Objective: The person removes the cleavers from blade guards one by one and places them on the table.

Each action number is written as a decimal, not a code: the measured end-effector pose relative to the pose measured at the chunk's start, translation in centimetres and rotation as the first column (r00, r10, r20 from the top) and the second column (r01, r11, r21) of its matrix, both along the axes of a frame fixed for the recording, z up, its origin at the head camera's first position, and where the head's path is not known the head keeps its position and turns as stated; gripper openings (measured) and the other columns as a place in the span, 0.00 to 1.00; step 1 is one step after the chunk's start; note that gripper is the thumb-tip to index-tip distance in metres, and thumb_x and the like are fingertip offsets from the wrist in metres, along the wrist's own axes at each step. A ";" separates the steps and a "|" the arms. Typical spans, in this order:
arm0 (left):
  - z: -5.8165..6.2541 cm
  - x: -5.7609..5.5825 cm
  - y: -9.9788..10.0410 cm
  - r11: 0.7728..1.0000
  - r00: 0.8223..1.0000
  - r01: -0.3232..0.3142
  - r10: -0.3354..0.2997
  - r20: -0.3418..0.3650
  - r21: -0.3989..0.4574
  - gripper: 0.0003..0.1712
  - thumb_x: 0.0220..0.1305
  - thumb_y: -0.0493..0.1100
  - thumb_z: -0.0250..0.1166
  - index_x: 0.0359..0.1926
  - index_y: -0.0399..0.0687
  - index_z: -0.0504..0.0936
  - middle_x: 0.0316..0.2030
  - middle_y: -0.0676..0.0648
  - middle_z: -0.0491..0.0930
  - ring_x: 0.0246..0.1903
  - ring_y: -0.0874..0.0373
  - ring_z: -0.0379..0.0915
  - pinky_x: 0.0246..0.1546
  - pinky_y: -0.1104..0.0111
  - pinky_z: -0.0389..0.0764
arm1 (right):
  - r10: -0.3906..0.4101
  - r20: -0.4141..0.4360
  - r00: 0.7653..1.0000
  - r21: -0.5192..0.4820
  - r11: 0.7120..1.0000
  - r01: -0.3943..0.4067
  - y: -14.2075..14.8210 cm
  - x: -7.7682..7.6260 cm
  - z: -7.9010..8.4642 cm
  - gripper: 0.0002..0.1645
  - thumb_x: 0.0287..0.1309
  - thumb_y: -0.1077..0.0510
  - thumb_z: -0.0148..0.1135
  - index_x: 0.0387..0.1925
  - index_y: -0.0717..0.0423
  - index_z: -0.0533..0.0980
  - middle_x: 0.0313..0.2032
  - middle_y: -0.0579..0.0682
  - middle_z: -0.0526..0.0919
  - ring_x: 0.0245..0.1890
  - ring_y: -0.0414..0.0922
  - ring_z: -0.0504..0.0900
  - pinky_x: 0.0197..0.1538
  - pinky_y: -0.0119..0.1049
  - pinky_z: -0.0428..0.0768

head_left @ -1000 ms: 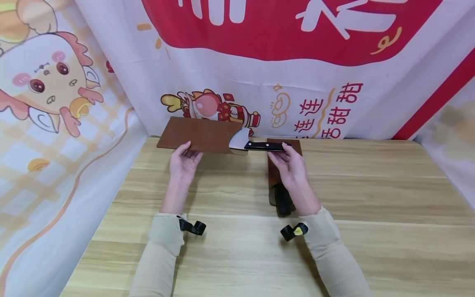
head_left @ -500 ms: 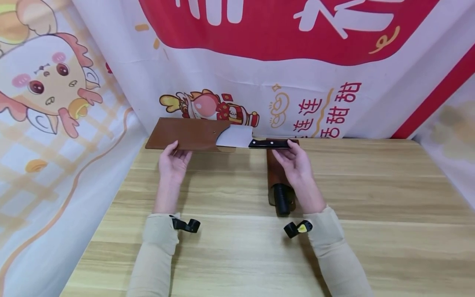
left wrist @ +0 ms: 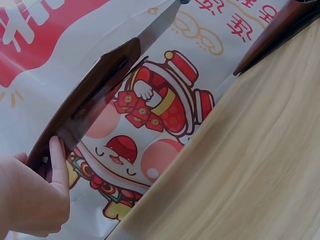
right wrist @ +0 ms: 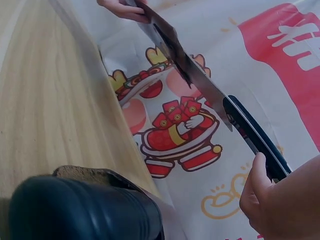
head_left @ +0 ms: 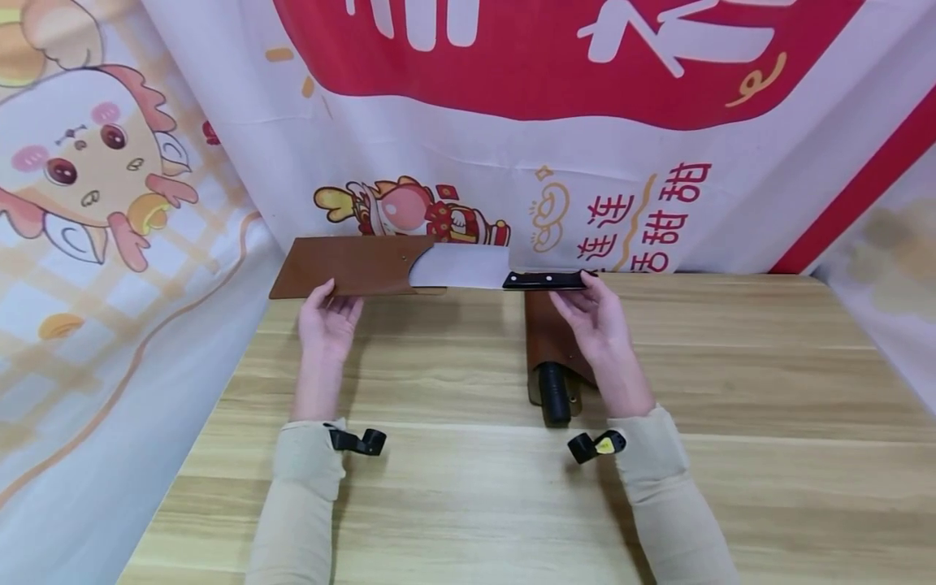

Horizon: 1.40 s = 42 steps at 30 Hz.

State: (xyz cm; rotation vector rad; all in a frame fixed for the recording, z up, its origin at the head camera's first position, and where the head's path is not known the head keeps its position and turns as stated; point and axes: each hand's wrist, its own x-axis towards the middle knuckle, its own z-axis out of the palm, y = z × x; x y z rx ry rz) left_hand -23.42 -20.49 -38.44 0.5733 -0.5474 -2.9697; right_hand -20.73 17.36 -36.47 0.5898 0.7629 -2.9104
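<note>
A cleaver (head_left: 462, 266) with a black riveted handle (head_left: 544, 280) is partly out of a brown leather sheath (head_left: 347, 266), both held level above the far edge of the table. My left hand (head_left: 326, 329) pinches the sheath's lower edge between thumb and fingers. The right hand (head_left: 598, 325) grips the end of the handle. In the left wrist view the sheath (left wrist: 82, 102) hides the blade's far part. The right wrist view shows bare blade (right wrist: 210, 95) between sheath and handle.
Below my right hand, a second brown sheath (head_left: 544, 341) lies on the wooden table (head_left: 453, 487), a black handle (head_left: 556, 394) sticking out towards me. A printed cloth (head_left: 468, 146) hangs behind the table; another patterned cloth (head_left: 110, 325) borders its left side.
My hands have moved apart, the left with the sheath leftward and the right with the cleaver slightly rightward. More of the blade shows now.
</note>
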 end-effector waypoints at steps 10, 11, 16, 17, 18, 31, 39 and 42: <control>0.3 0.3 -0.8 0.999 1.000 -0.028 0.028 0.012 0.020 0.09 0.71 0.30 0.62 0.47 0.41 0.71 0.41 0.42 0.78 0.43 0.50 0.81 0.46 0.60 0.85 | -0.023 0.000 1.000 -0.087 0.996 0.023 1.2 0.1 0.1 0.14 0.74 0.63 0.60 0.57 0.57 0.73 0.51 0.58 0.81 0.62 0.49 0.78 0.70 0.45 0.69; 0.3 0.3 -0.8 0.999 0.999 -0.032 0.031 0.010 0.021 0.09 0.71 0.30 0.62 0.47 0.41 0.71 0.42 0.42 0.78 0.43 0.49 0.81 0.47 0.60 0.84 | -0.024 -0.003 1.000 -0.093 0.995 0.023 1.3 0.1 0.2 0.15 0.73 0.63 0.60 0.58 0.56 0.72 0.54 0.58 0.80 0.61 0.49 0.78 0.71 0.46 0.68; 0.4 0.4 -1.2 0.999 0.999 -0.042 0.042 0.012 0.008 0.13 0.70 0.30 0.63 0.51 0.42 0.70 0.45 0.43 0.78 0.46 0.50 0.80 0.48 0.60 0.84 | -0.029 0.017 0.999 -0.111 0.993 0.031 1.9 0.0 0.4 0.13 0.73 0.63 0.61 0.56 0.58 0.74 0.52 0.58 0.81 0.53 0.50 0.83 0.71 0.45 0.67; 0.4 0.4 -1.3 0.999 0.999 -0.045 0.045 0.016 0.006 0.14 0.70 0.30 0.63 0.51 0.42 0.70 0.45 0.43 0.78 0.46 0.50 0.80 0.47 0.60 0.84 | -0.031 0.024 0.999 -0.113 0.993 0.034 2.0 0.0 0.4 0.12 0.73 0.63 0.61 0.55 0.58 0.74 0.50 0.58 0.82 0.53 0.50 0.83 0.71 0.45 0.68; 0.5 0.4 -1.3 0.999 0.999 -0.047 0.047 0.021 0.002 0.14 0.70 0.30 0.63 0.51 0.42 0.70 0.45 0.43 0.78 0.46 0.51 0.80 0.47 0.60 0.84 | -0.034 0.031 0.999 -0.119 0.992 0.037 2.1 0.0 0.5 0.11 0.73 0.63 0.60 0.54 0.59 0.75 0.47 0.58 0.83 0.53 0.50 0.83 0.71 0.44 0.67; 0.4 0.4 -1.9 0.992 0.996 -0.062 0.068 0.056 -0.109 0.06 0.72 0.32 0.62 0.46 0.41 0.73 0.39 0.43 0.80 0.50 0.52 0.80 0.57 0.63 0.80 | -0.060 0.048 0.997 -0.207 0.976 0.068 3.2 -0.1 0.7 0.10 0.72 0.65 0.60 0.52 0.61 0.74 0.44 0.60 0.85 0.50 0.50 0.84 0.71 0.44 0.68; 0.3 0.5 -1.7 0.990 0.998 -0.020 0.028 0.057 -0.141 0.05 0.74 0.36 0.61 0.46 0.43 0.73 0.38 0.43 0.81 0.42 0.52 0.82 0.48 0.62 0.82 | -0.059 0.027 0.998 -0.202 0.977 0.063 3.5 0.1 0.8 0.08 0.72 0.68 0.58 0.50 0.63 0.75 0.50 0.60 0.82 0.60 0.49 0.79 0.70 0.45 0.70; 0.3 0.5 -1.6 0.988 0.998 -0.002 0.011 0.056 -0.156 0.07 0.75 0.37 0.61 0.48 0.44 0.73 0.42 0.43 0.80 0.46 0.52 0.80 0.55 0.62 0.78 | -0.054 -0.004 0.999 -0.188 0.981 0.052 3.6 0.1 0.7 0.09 0.71 0.69 0.56 0.50 0.64 0.75 0.53 0.60 0.80 0.59 0.50 0.80 0.70 0.46 0.69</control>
